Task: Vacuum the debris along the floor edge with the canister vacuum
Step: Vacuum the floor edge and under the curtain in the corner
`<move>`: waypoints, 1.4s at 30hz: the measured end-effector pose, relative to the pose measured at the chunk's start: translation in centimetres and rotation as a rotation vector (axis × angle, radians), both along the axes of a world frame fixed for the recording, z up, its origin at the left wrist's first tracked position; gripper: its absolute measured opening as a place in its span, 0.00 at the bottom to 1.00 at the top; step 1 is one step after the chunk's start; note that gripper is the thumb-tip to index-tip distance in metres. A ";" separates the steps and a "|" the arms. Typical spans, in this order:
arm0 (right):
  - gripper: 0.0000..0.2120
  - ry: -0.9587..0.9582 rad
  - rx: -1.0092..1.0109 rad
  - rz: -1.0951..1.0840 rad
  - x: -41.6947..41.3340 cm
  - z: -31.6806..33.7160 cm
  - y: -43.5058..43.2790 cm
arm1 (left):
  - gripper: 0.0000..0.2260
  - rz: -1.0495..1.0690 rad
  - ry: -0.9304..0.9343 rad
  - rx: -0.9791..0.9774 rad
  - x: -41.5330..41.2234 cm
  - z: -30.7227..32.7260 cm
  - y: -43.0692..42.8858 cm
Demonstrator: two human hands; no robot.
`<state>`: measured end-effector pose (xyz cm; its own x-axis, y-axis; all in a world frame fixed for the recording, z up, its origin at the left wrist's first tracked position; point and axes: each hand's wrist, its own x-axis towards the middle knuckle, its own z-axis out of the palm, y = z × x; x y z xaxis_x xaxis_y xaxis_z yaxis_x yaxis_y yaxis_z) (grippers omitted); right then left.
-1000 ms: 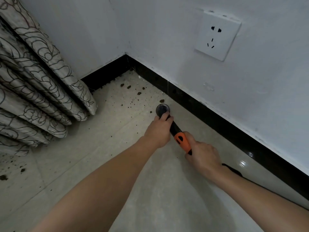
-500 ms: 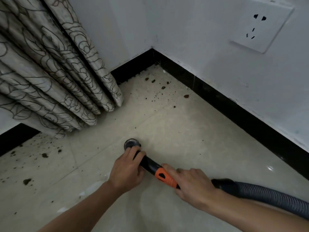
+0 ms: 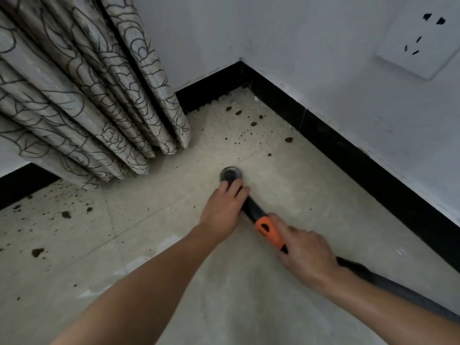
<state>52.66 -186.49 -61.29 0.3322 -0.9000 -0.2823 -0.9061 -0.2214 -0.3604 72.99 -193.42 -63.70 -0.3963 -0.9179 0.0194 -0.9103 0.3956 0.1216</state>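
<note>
Head cam: tile near me looks clean, but debris sits in the corner and left of the curtain, so roughly half left I'd say. Wand lies low on the tile. Its long axis runs lower right to upper left, mouth toward the corner crumbs. Left hand wraps it near the mouth, right hand grips the orange handle.

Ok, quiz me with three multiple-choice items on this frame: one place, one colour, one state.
1. Where is the nozzle? A. over open floor, short of the corner debris; B. deep in the corner; C. out of view.
2. The wand has a collar coloured: A. blue; B. orange; C. green.
3. The left hand: A. lies flat; B. hangs free; C. grips the wand.
Answers: A, debris lies beyond its mouth; B, orange shows beside the black tube; C, fingers curl round the tube.
</note>
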 end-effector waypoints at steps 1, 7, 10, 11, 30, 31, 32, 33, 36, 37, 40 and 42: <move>0.35 0.011 0.009 0.065 1.3 -0.3 0.5 | 0.26 0.024 0.000 -0.018 2.2 -0.3 1.6; 0.35 -0.021 0.011 0.261 7.5 -0.4 1.5 | 0.30 0.193 -0.090 -0.026 9.3 -0.2 6.8; 0.35 -0.059 0.004 0.175 4.9 -0.5 1.4 | 0.29 0.141 -0.098 -0.051 6.4 0.1 5.1; 0.35 -0.064 0.000 0.132 3.3 -0.5 1.8 | 0.28 0.095 -0.081 -0.054 4.7 0.0 4.5; 0.36 0.018 0.040 -0.418 -13.9 1.1 13.0 | 0.23 -0.446 -0.068 -0.018 -17.3 0.4 6.1; 0.35 0.002 0.015 -0.412 -13.7 1.1 11.7 | 0.23 -0.415 -0.073 -0.008 -17.4 0.7 4.7; 0.35 -0.019 0.000 -0.398 -13.2 1.0 10.2 | 0.22 -0.381 -0.086 -0.001 -17.3 1.1 3.4; 0.34 -0.038 -0.009 -0.379 -12.5 1.1 8.6 | 0.22 -0.356 -0.111 0.005 -16.7 1.5 2.1; 0.32 -0.056 -0.024 -0.294 -9.2 0.6 4.3 | 0.21 -0.303 -0.199 -0.009 -12.4 2.1 -1.2; 0.31 -0.061 -0.018 -0.260 -7.7 0.3 3.1 | 0.21 -0.287 -0.219 -0.021 -10.5 2.1 -2.1; 0.30 -0.092 0.038 -0.209 -3.5 -0.4 0.1 | 0.23 -0.223 -0.248 -0.014 -5.6 1.8 -4.7; 0.29 -0.088 0.047 -0.225 -2.2 -0.7 -1.4 | 0.23 -0.216 -0.213 0.007 -4.8 1.5 -6.4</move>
<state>50.42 -187.86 -62.03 0.1499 -0.9405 -0.3048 -0.8953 0.0017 -0.4454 68.17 -199.86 -62.17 -0.5770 -0.8117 -0.0911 -0.8104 0.5828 -0.0599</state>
